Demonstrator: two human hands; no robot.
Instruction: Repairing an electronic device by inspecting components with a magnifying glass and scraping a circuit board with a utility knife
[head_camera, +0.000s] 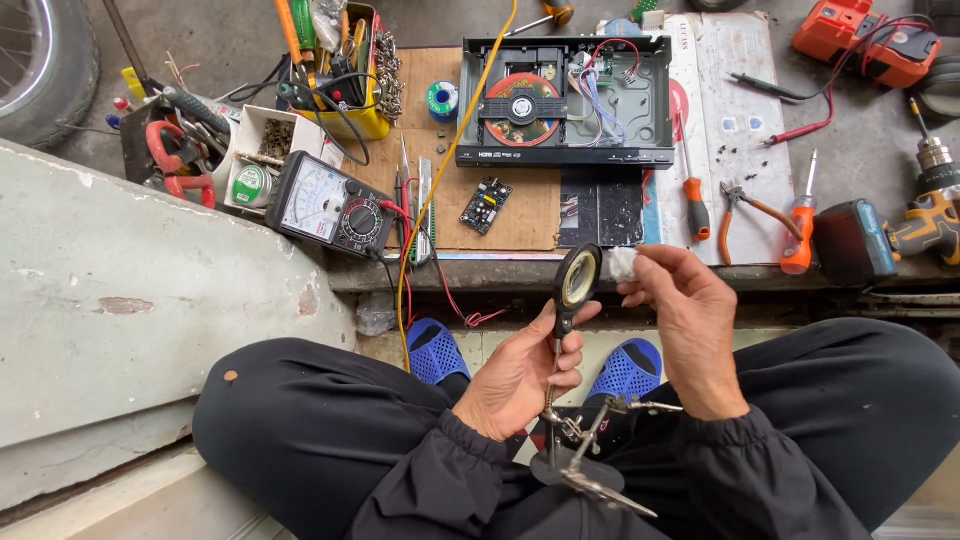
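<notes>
The left hand (515, 375) wraps closed around the stem of a helping-hands stand (570, 440) resting on the lap, thumb just under its magnifier lens (579, 277). The right hand (685, 320) pinches a small white wad (622, 263), perhaps tissue, between thumb and fingertips, just beside the lens rim.

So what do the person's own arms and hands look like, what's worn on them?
Both arms wear long black jacket sleeves with gathered elastic cuffs at the wrists. The left hand and right hand are bare: no gloves, rings, or watch visible.
</notes>
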